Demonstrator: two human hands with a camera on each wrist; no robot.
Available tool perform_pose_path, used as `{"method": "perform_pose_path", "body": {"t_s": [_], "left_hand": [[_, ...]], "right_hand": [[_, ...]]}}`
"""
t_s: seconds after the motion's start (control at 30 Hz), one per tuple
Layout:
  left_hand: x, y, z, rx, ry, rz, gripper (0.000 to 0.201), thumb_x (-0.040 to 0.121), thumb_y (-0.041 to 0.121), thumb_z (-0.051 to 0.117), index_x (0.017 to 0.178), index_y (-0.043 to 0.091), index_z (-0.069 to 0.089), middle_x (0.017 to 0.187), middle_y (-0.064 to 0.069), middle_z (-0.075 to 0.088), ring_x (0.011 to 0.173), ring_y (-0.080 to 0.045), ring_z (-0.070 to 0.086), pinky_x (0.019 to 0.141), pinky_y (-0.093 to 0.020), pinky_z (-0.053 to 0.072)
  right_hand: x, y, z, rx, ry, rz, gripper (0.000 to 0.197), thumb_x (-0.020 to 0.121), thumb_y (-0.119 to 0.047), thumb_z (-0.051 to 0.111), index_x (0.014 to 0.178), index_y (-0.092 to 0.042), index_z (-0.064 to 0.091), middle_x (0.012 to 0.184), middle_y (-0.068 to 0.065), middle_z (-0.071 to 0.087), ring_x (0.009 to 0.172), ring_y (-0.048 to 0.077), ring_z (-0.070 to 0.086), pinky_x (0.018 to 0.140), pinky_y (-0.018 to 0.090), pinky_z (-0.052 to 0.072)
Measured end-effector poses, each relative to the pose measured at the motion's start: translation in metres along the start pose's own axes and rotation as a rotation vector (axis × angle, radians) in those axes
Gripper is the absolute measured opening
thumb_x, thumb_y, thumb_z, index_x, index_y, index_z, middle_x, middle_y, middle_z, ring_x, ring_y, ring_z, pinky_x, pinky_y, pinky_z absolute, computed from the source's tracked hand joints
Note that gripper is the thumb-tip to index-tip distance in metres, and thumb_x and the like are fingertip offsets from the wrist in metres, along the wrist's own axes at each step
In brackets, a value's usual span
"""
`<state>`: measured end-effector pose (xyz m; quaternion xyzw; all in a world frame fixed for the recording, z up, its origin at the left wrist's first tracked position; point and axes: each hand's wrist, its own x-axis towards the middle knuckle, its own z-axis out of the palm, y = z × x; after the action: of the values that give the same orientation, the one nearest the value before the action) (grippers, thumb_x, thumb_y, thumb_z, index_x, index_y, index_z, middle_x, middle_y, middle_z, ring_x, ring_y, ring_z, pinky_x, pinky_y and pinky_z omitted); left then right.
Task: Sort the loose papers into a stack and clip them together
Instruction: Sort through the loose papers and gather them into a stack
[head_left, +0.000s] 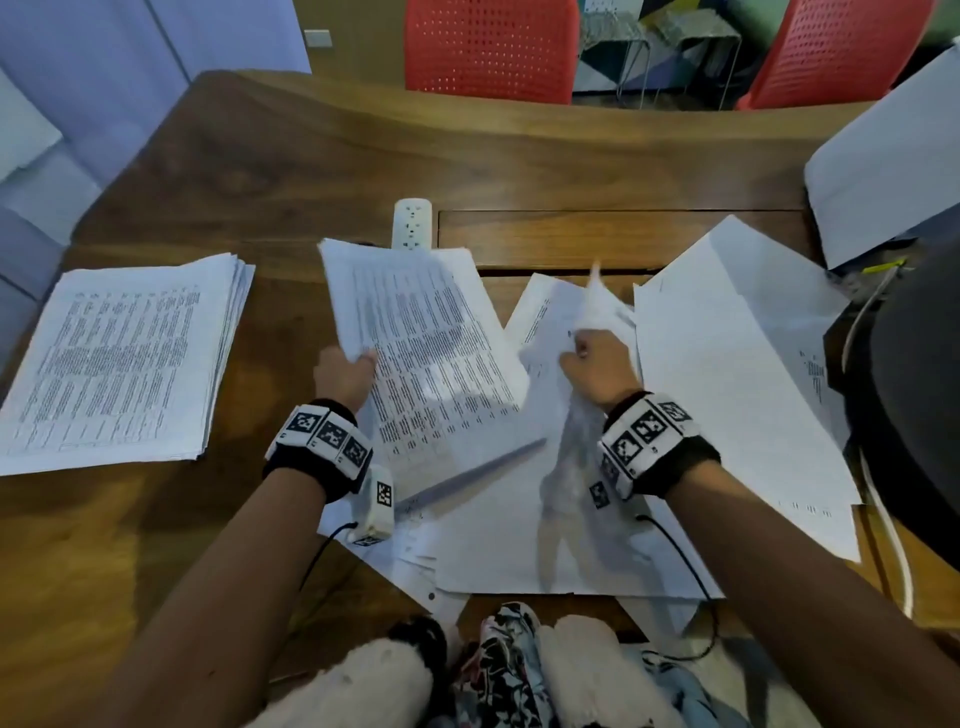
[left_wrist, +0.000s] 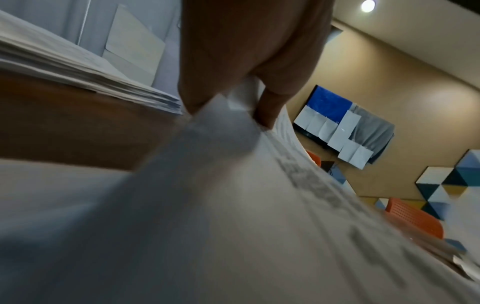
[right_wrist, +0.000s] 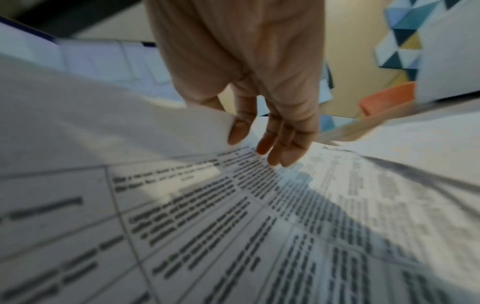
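A neat stack of printed papers (head_left: 124, 358) lies at the left of the wooden table (head_left: 363, 156). My left hand (head_left: 345, 371) pinches the near left edge of a bundle of printed sheets (head_left: 421, 343), lifted above the table; the left wrist view shows thumb and fingers (left_wrist: 267, 111) clamped on the bundle (left_wrist: 233, 185). My right hand (head_left: 597, 364) pinches a single sheet (head_left: 597, 301), raised and blurred, over loose papers (head_left: 519, 530) spread in the middle. In the right wrist view the thumb (right_wrist: 239, 131) holds that sheet (right_wrist: 116, 123) above a printed table page (right_wrist: 233, 226).
A white power strip (head_left: 411, 223) lies beyond the lifted bundle. More white sheets (head_left: 737, 374) overlap at the right, next to a dark bag (head_left: 914, 374) with white cables. Two red chairs (head_left: 491, 49) stand behind the table. A pale sofa (head_left: 31, 171) is at the left.
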<state>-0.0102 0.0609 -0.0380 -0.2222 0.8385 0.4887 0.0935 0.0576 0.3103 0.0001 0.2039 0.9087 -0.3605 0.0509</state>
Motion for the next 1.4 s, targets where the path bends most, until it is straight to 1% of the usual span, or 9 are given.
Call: {"method": "perform_pose_path", "body": {"t_s": [0.23,0.33,0.4,0.5,0.7,0.87,1.0,1.23,1.4], "left_hand": [[-0.026,0.000,0.015,-0.211,-0.320,-0.039,0.066,0.084,0.051,0.057,0.125,-0.001,0.053,0.122,-0.010,0.058,0.109,-0.024,0.056,0.095,-0.035,0.044],[-0.026,-0.004,0.018,-0.351,-0.517,-0.085,0.110,0.055,0.088,0.046,0.134,0.011,0.049,0.135,-0.016,0.054,0.121,-0.033,0.055,0.105,-0.049,0.040],[-0.028,-0.005,0.017,-0.265,-0.471,-0.083,0.089,0.074,0.068,0.057,0.135,0.004,0.045,0.137,-0.020,0.051,0.123,-0.035,0.052,0.107,-0.049,0.039],[-0.017,-0.020,0.020,-0.031,-0.373,-0.025,0.045,0.086,0.014,0.064,0.124,-0.008,0.051,0.127,-0.023,0.057,0.116,-0.036,0.056,0.102,-0.048,0.044],[-0.010,-0.033,0.018,-0.002,-0.270,-0.035,0.031,0.090,0.004,0.056,0.120,-0.005,0.058,0.124,-0.023,0.060,0.114,-0.037,0.057,0.102,-0.049,0.044],[-0.017,-0.031,0.023,0.024,-0.219,-0.014,0.032,0.093,0.007,0.053,0.122,-0.004,0.057,0.124,-0.022,0.060,0.115,-0.037,0.057,0.098,-0.042,0.045],[-0.020,-0.031,0.022,0.044,-0.197,-0.010,0.032,0.093,0.009,0.052,0.123,-0.001,0.057,0.127,-0.019,0.059,0.117,-0.034,0.055,0.101,-0.039,0.043],[-0.026,-0.028,0.017,0.087,-0.179,-0.043,0.035,0.094,0.012,0.051,0.127,0.001,0.055,0.129,-0.019,0.058,0.119,-0.035,0.054,0.103,-0.039,0.043],[-0.029,-0.025,0.017,0.016,-0.192,-0.111,0.034,0.092,0.015,0.055,0.123,0.001,0.058,0.125,-0.018,0.061,0.115,-0.034,0.057,0.102,-0.040,0.045]], "right_hand": [[-0.024,-0.057,0.060,0.174,-0.391,-0.180,0.036,0.099,-0.022,0.038,0.123,0.002,0.051,0.135,0.018,0.048,0.126,0.029,0.044,0.107,0.037,0.031],[-0.029,-0.054,0.073,0.307,-0.498,-0.184,0.032,0.101,-0.020,0.032,0.098,-0.007,0.061,0.125,0.013,0.055,0.116,0.023,0.049,0.097,0.030,0.031],[-0.030,-0.044,0.070,0.261,-0.506,-0.175,0.034,0.100,-0.018,0.032,0.103,-0.001,0.061,0.126,0.015,0.053,0.116,0.020,0.047,0.097,0.029,0.031],[-0.014,-0.024,0.053,0.136,-0.349,-0.143,0.022,0.092,-0.013,0.052,0.111,-0.002,0.056,0.118,0.017,0.054,0.110,0.025,0.050,0.096,0.036,0.038],[0.014,0.033,0.002,-0.592,-0.305,0.059,0.098,0.063,-0.040,0.081,0.137,-0.007,0.026,0.137,0.014,0.033,0.130,0.034,0.031,0.104,0.048,0.036],[0.005,0.050,0.003,-0.805,-0.286,0.011,0.083,0.064,-0.048,0.076,0.129,-0.011,0.042,0.131,0.010,0.037,0.125,0.032,0.033,0.100,0.049,0.033],[0.007,0.049,-0.009,-0.663,-0.228,-0.028,0.036,0.085,-0.028,0.057,0.118,-0.017,0.051,0.127,0.012,0.052,0.119,0.031,0.047,0.098,0.041,0.033],[0.016,0.029,-0.066,-0.053,0.486,0.026,0.015,0.092,-0.015,0.046,0.079,-0.008,0.045,0.108,0.029,0.059,0.100,0.044,0.053,0.083,0.041,0.038],[-0.006,-0.036,-0.067,-0.123,0.512,-0.312,0.024,0.092,-0.015,0.049,0.108,0.000,0.059,0.098,0.028,0.064,0.089,0.039,0.058,0.076,0.039,0.038]]}}
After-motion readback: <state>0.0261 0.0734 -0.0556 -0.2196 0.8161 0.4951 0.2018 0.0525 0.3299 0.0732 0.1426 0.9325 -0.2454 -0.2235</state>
